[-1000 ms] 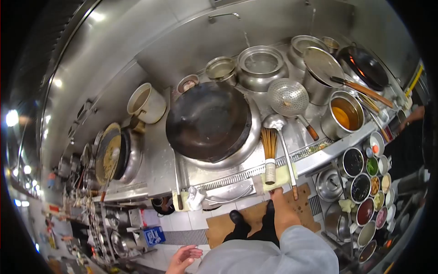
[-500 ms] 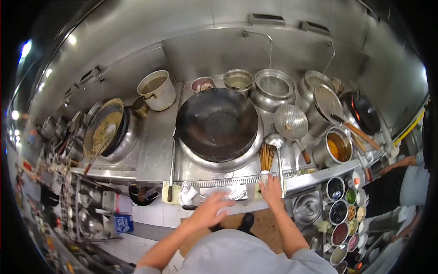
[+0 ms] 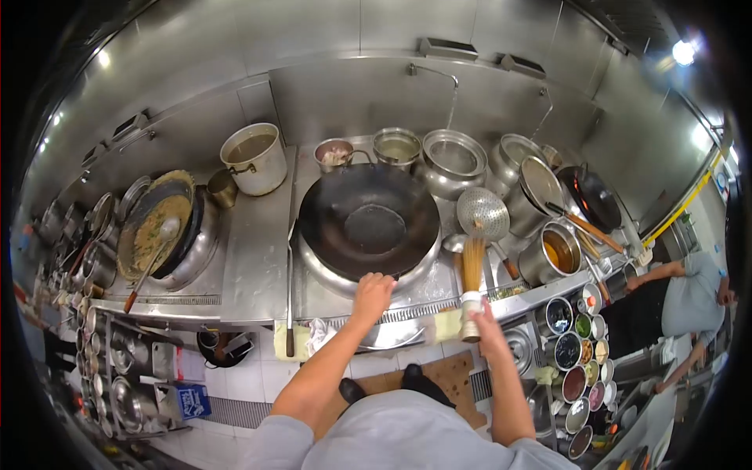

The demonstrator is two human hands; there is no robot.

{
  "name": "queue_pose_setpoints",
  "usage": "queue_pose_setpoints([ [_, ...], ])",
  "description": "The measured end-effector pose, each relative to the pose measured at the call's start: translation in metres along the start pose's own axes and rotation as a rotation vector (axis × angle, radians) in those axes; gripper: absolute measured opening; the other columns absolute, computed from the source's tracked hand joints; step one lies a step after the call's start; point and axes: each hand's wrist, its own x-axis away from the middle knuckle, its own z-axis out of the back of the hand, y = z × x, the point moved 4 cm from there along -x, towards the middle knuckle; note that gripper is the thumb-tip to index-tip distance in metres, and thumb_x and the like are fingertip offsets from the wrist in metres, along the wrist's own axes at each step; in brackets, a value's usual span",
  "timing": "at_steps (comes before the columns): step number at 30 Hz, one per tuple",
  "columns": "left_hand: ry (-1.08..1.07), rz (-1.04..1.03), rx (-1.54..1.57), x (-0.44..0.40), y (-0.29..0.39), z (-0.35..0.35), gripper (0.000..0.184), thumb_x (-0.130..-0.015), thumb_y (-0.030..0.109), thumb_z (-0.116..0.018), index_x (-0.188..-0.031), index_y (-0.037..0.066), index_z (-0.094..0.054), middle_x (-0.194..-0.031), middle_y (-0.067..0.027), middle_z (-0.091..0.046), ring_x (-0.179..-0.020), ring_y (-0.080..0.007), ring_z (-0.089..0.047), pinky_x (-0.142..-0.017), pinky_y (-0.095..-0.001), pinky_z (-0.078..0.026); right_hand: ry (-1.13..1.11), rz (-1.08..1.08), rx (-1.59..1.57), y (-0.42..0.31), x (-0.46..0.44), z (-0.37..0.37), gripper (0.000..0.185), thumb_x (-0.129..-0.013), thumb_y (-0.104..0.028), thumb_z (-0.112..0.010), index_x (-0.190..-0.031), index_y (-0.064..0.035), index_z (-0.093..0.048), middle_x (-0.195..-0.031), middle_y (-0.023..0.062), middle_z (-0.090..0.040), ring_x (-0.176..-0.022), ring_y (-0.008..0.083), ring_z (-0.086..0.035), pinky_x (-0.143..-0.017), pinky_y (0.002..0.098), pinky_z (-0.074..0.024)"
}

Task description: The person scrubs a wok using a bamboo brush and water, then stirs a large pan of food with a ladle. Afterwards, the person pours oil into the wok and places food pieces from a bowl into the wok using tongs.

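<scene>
My left hand (image 3: 374, 294) is closed at the near rim of a large black wok (image 3: 333, 223), with the fingers curled over its edge. The wok sits on a round steel burner ring (image 3: 321, 276), with a little liquid at its bottom. My right hand (image 3: 489, 327) is wrapped round the pale handle of a bamboo wok brush (image 3: 472, 270). That brush stands upright in the air, bristles up, to the right of the wok. Behind the brush, a ladle (image 3: 453, 244) and a perforated skimmer (image 3: 482, 213) lie on the steel counter.
Several pots line the back under running spouts (image 3: 435, 70). A pot of orange liquid (image 3: 561, 249) stands to the right, above many ingredient tubs (image 3: 574, 384). Left are a long-handled tool (image 3: 290, 301) and a second wok holding food (image 3: 160, 227). Another person (image 3: 689, 294) works at far right.
My left hand has moved forward onto the wok's near rim. My right hand has picked up the brush from the counter and raised it. The view has shifted slightly.
</scene>
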Motion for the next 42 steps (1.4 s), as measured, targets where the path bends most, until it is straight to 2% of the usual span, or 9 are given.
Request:
queue_pose_setpoints([
  [6,0.052,0.02,0.053,0.001,-0.037,0.01,0.013,-0.087,0.017,-0.063,-0.087,0.005,-0.068,-0.082,-0.0134,-0.059,-0.086,-0.034,-0.056,-0.086,-0.0441,-0.045,-0.031,0.348,0.015,-0.16,-0.049,-0.042,0.073,-0.086,-0.019,-0.067,-0.147,-0.0125,-0.027,-0.094,0.0076,-0.057,-0.067,0.0168,-0.059,-0.052,0.0316,-0.0504],
  [11,0.054,0.093,0.045,0.004,-0.027,0.019,0.015,-0.086,0.017,-0.064,-0.093,0.006,-0.071,-0.088,-0.0154,-0.06,-0.092,-0.0356,-0.058,-0.099,-0.0435,-0.043,0.44,0.956,0.632,-0.091,-0.248,-0.049,0.08,-0.081,-0.022,-0.073,-0.145,-0.0061,-0.027,-0.111,0.0221,-0.063,-0.09,0.038,-0.065,-0.076,0.0416,-0.052],
  [12,0.185,0.079,0.006,0.005,-0.009,0.033,0.018,-0.085,0.018,-0.066,-0.095,0.004,-0.07,-0.095,-0.017,-0.058,-0.098,-0.0351,-0.056,-0.099,-0.0431,-0.042,0.084,0.371,0.897,-0.068,-0.281,-0.038,0.087,-0.079,-0.026,-0.073,-0.147,-0.004,-0.023,-0.117,0.0302,-0.06,-0.106,0.0456,-0.06,-0.09,0.0458,-0.0468],
  [15,0.395,0.115,-0.145,0.032,0.004,0.038,0.022,-0.086,0.02,-0.067,-0.098,0.001,-0.069,-0.104,-0.0169,-0.057,-0.104,-0.0321,-0.054,-0.097,-0.0417,-0.043,0.062,0.246,0.99,-0.079,-0.271,-0.032,0.089,-0.079,-0.032,-0.071,-0.148,-0.002,-0.021,-0.116,0.0323,-0.06,-0.109,0.0453,-0.059,-0.094,0.0462,-0.0445],
  [20,0.499,0.894,1.975,0.024,-0.04,-0.006,0.038,-0.097,0.043,-0.052,-0.105,0.007,-0.063,-0.11,-0.0095,-0.055,-0.112,-0.0277,-0.053,-0.099,-0.0435,-0.04,0.022,0.477,0.37,-0.112,-0.17,-0.012,0.082,-0.085,-0.017,-0.07,-0.15,-0.0065,-0.022,-0.121,0.0142,-0.053,-0.095,0.0223,-0.058,-0.08,0.0345,-0.0515],
  [25,0.716,0.777,2.083,0.013,-0.059,0.015,0.041,-0.099,0.048,-0.046,-0.08,0.012,-0.054,-0.056,0.0033,-0.032,-0.049,-0.0105,-0.03,-0.055,-0.0294,-0.036,-0.019,0.326,0.24,-0.088,-0.087,0.017,0.081,-0.085,-0.014,-0.069,-0.151,-0.0119,-0.023,-0.119,0.0104,-0.052,-0.088,0.015,-0.057,-0.066,0.0296,-0.0523],
  [34,0.504,0.747,1.884,0.004,-0.015,0.096,0.04,-0.103,0.04,-0.043,-0.074,0.013,-0.046,-0.054,0.0044,-0.024,-0.042,-0.0079,-0.021,-0.043,-0.0253,-0.028,-0.242,0.454,0.544,-0.126,-0.003,-0.059,0.071,-0.089,-0.022,-0.068,-0.148,-0.0058,-0.031,-0.129,0.0144,-0.056,-0.121,0.0214,-0.052,-0.104,0.0328,-0.038],
  [40,0.297,0.588,1.607,-0.027,0.048,0.131,0.036,-0.102,0.035,-0.046,-0.075,0.011,-0.044,-0.056,0.0053,-0.03,-0.041,-0.0057,-0.023,-0.038,-0.0238,-0.021,-0.741,0.357,0.556,-0.11,-0.091,-0.214,0.068,-0.093,-0.025,-0.061,-0.15,-0.0108,-0.028,-0.118,0.0138,-0.059,-0.086,0.0216,-0.063,-0.06,0.0321,-0.0542],
  [42,0.197,0.52,1.44,-0.02,0.061,0.141,0.035,-0.102,0.034,-0.048,-0.076,0.011,-0.044,-0.057,0.0047,-0.03,-0.042,-0.0046,-0.023,-0.039,-0.0235,-0.02,-0.377,0.248,0.219,-0.048,-0.177,-0.238,0.077,-0.093,-0.029,-0.061,-0.153,-0.0096,-0.017,-0.111,0.0149,-0.061,-0.08,0.0222,-0.064,-0.06,0.0338,-0.0531],
])
